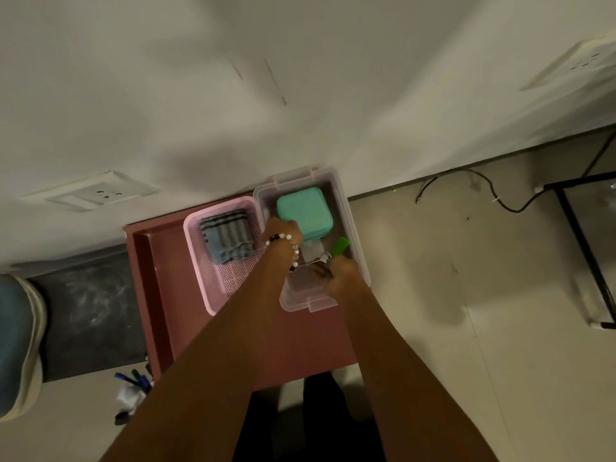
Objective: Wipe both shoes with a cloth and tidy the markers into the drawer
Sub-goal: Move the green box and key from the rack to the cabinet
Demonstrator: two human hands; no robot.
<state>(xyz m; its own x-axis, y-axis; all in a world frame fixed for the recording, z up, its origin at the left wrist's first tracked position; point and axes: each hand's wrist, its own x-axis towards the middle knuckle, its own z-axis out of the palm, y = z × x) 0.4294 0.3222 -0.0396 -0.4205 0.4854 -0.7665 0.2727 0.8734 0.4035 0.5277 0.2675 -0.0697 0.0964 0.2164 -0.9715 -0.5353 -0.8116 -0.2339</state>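
A dark pink drawer stands pulled open below me. In it a pink basket holds a folded grey striped cloth. Beside the basket is a clear plastic box with a teal case and a green item. My left hand, with a bead bracelet, reaches into the box and its fingers curl against the teal case. My right hand is at the box's near right side; what its fingers hold is hidden. Several markers lie on the floor at lower left. One blue shoe sits at the far left.
A dark mat lies between the shoe and the drawer. The wall carries a socket plate behind the drawer. A black cable and a black metal frame are on the floor to the right.
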